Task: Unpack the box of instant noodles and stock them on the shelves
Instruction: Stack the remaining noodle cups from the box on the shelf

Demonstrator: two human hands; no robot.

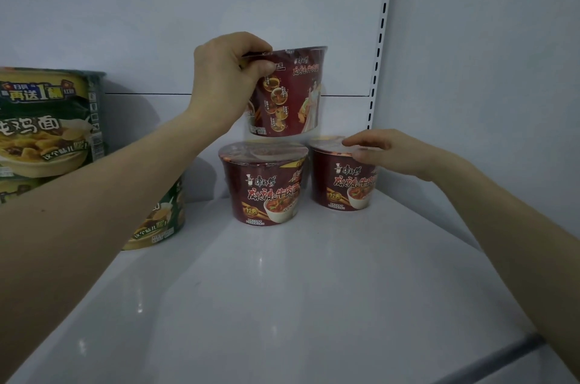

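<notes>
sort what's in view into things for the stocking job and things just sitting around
In the job: dark red film-wrapped noodle bowl gripped by the left hand; matching red bowl below it; matching red bowl at right, touched by the right hand; white metal shelf.
Just there: stacked green-and-yellow noodle bowls at left; slotted white upright.

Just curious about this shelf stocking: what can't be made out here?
Head view:
Green cups: cut off by the left edge and forearm.
Raised red cup: left side hidden by the left hand; whether it touches the cup below is blurred.
Right red cup: lid partly under the right hand.
</notes>
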